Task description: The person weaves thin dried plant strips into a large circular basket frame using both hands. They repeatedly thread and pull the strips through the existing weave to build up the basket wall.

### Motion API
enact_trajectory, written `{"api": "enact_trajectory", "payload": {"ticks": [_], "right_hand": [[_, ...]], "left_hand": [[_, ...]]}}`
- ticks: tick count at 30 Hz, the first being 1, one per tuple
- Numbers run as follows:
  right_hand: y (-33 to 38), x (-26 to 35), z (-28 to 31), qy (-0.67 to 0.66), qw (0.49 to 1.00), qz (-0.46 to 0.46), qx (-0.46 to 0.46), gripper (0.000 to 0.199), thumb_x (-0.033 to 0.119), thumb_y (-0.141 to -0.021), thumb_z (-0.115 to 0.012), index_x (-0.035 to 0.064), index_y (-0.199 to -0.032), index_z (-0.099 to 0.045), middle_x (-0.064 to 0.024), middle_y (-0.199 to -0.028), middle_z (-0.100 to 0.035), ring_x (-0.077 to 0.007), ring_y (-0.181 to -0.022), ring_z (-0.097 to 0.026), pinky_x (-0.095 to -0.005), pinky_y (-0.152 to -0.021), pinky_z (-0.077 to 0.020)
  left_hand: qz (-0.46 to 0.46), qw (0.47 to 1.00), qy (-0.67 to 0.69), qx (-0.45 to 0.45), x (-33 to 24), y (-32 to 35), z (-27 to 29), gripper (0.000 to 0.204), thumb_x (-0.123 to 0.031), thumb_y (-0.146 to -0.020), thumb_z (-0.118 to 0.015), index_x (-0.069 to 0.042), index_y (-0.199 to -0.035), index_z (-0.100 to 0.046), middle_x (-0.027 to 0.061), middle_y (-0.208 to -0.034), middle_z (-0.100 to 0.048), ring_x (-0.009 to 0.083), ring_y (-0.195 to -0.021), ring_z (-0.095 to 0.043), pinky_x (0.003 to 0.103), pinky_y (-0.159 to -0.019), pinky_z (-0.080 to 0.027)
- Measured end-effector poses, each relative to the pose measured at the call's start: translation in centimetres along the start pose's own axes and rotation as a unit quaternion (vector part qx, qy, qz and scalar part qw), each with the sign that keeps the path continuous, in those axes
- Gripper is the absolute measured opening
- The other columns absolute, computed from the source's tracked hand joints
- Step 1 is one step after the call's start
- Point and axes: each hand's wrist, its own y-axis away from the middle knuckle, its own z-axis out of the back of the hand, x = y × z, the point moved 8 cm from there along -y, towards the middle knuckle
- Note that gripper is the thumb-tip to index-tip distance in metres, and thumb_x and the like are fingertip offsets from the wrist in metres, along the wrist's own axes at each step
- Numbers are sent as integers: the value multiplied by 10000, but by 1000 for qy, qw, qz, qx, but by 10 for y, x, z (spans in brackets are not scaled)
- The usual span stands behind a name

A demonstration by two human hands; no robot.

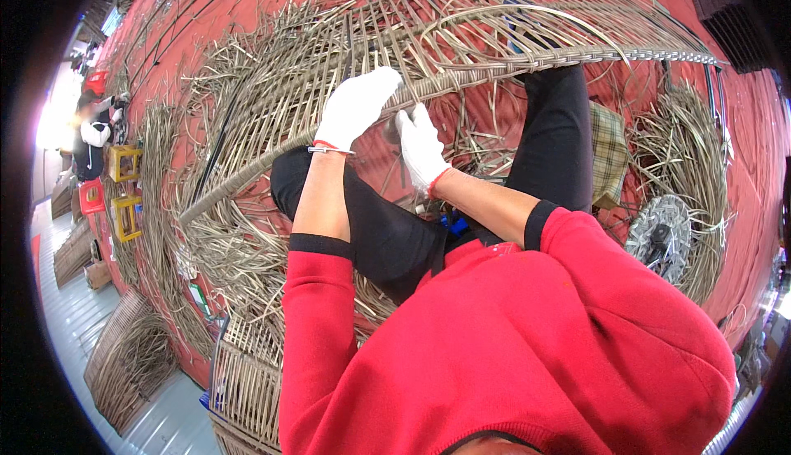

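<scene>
A long curved wicker panel (486, 72) of grey-brown strips lies across my knees, its near edge thickly wrapped. My left hand (356, 107), in a white glove, is closed over that edge, fingers bent at the rim. Just right of it and below the edge is my gloved right hand (423, 149). Its thumb and fingers are drawn together close to the rim, and whatever they pinch is too small or hidden to name. Many loose strip ends stick up through the panel's open ribs. A pale strip (577, 17) arches over the panel on the right.
Bundles of loose strips (696, 146) lie right and left on the red floor sheet (754, 200). A coil of grey strip (659, 234) sits by my right side. Another woven piece (247, 381) stands lower left. Yellow stools (125, 218) and a person (91, 138) are far left.
</scene>
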Motion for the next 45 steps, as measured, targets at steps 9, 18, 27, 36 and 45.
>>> {"api": "enact_trajectory", "payload": {"ticks": [9,18,27,36,45], "right_hand": [[-5,-5,13,-15,999,35,13,558,405,-1019,-559,31,-1429,-506,-228,-1320,-658,-391,-1201,-635,-455,-1032,-476],[-4,-14,-42,-434,878,-105,173,184,160,-1023,-570,144,-1206,-563,-39,-1092,-647,-221,-976,-648,-418,-841,-533],[8,-7,-29,-415,881,-108,198,235,159,-1033,-581,133,-1262,-533,-61,-1126,-638,-222,-974,-636,-402,-860,-537],[-2,13,21,-510,832,-109,187,176,233,-1021,-604,142,-1170,-584,-53,-1026,-666,-211,-925,-637,-393,-845,-536],[-6,10,7,-563,791,-135,196,137,191,-982,-610,116,-1095,-620,-56,-935,-651,-224,-883,-614,-403,-823,-516]], "left_hand": [[110,966,-19,-235,16,16,76,249,-99,-1027,-489,-20,-1092,-716,104,-1142,-729,232,-1041,-682,330,-967,-505],[327,828,349,-292,66,61,63,289,-262,-1049,-539,-58,-1158,-713,42,-993,-750,118,-892,-664,275,-806,-495],[344,772,429,-320,56,58,74,266,-231,-1035,-549,-49,-1133,-718,50,-979,-746,123,-875,-673,282,-813,-509],[84,989,108,-50,-35,-9,34,242,-184,-943,-578,-114,-1100,-749,85,-1089,-741,264,-1015,-698,373,-907,-537],[150,967,189,-77,-20,-9,27,213,-246,-929,-671,-97,-1045,-770,106,-989,-748,305,-903,-711,399,-823,-554]]}}
